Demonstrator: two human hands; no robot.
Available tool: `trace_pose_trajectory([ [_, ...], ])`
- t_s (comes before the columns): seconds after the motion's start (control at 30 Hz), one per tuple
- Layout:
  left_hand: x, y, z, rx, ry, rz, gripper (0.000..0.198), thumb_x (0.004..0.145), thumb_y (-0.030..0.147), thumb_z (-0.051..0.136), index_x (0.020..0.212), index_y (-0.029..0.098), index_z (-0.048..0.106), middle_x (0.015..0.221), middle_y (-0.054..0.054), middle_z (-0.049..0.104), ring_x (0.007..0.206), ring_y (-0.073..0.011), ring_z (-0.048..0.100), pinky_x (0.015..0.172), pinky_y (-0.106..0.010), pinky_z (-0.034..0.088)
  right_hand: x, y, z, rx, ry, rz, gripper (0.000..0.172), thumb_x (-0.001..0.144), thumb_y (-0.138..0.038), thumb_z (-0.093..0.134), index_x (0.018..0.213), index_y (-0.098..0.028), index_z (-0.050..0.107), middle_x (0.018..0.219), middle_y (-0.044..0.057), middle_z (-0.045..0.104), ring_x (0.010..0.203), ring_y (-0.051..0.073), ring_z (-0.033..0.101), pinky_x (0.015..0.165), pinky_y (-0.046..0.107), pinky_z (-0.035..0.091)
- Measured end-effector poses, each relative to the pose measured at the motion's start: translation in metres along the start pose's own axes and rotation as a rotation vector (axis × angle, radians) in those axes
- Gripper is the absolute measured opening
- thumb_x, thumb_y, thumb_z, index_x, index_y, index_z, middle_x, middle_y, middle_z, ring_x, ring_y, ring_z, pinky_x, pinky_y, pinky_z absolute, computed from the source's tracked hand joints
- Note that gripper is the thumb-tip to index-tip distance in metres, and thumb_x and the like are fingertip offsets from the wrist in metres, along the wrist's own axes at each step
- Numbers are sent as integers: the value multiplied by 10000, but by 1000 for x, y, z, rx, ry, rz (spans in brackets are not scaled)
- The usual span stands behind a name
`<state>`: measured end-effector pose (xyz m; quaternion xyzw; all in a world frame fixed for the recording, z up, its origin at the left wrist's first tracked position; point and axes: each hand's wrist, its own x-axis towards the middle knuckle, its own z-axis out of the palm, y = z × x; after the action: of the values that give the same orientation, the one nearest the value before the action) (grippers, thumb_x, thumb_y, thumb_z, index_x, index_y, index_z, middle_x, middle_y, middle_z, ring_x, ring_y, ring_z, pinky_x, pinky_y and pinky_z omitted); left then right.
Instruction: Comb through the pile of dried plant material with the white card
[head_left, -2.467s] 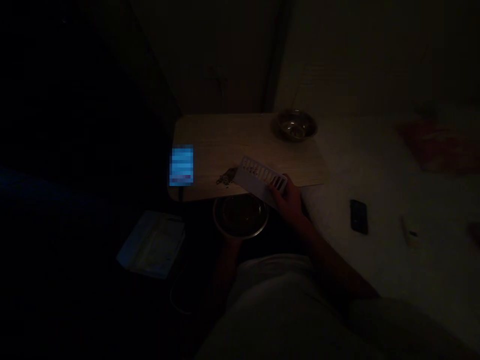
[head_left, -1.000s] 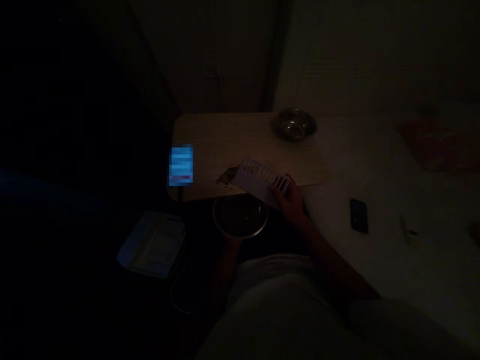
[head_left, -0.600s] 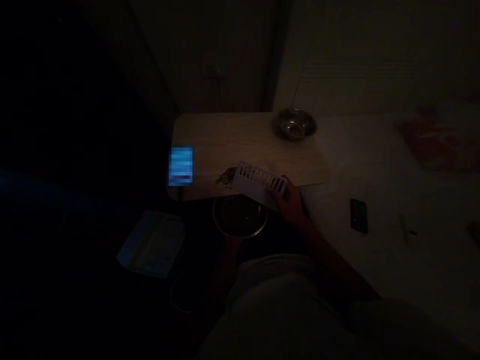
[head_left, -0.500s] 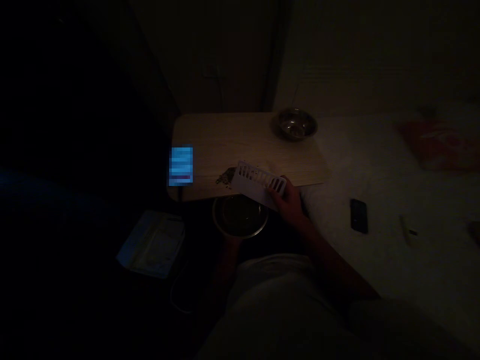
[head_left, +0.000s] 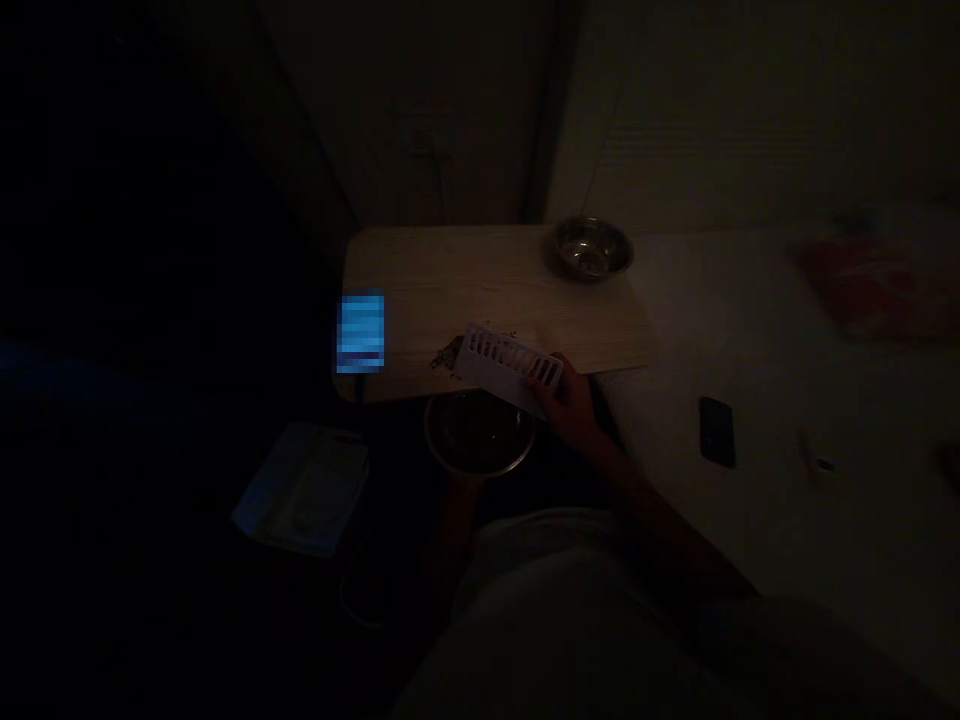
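My right hand (head_left: 568,405) is closed around the right end of a white slotted plastic piece (head_left: 495,378), with a row of long openings along its upper side. The piece lies slantwise over the front edge of the wooden table (head_left: 450,260). Against its left end is a small pile of dark bits (head_left: 448,354), with a few more scattered behind it. Just below the table edge is a round metal bowl (head_left: 480,473), dark inside. My left hand (head_left: 465,490) holds this bowl at its near side; the fingers are mostly hidden beneath it.
A second metal bowl (head_left: 592,250) stands at the table's back right. A lit, blurred screen (head_left: 361,333) is at the left edge. To the right, a dark phone (head_left: 717,431) and a small pale device (head_left: 819,462) lie on a white surface. A pale box-like object (head_left: 304,490) sits lower left.
My right hand and the slotted piece have shifted slightly left, closer over the dark pile. The bowl below has stayed nearly in place.
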<state>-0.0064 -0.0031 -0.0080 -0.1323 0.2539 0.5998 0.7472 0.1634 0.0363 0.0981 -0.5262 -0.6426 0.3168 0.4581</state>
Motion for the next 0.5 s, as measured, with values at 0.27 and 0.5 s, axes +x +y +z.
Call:
trace_pose_trajectory([
  [0.27,7,3,-11,-29,32,18,611,1063,535,223,1214,180,697,1631,-9,458,1565,-231,327,1333,-431,158,0,1,3,-1,-32,-6,199,898,-420,650,905,-232,587,731,-7,613,660,173,560,603,292,441],
  [0.5,6,2,-14,-23,-37,34,596,1061,544,244,1275,203,684,1579,3,527,1554,-182,345,1314,-382,226,-1,0,5,4,-50,-8,198,896,-418,649,929,-228,603,759,-6,627,683,175,577,622,291,456],
])
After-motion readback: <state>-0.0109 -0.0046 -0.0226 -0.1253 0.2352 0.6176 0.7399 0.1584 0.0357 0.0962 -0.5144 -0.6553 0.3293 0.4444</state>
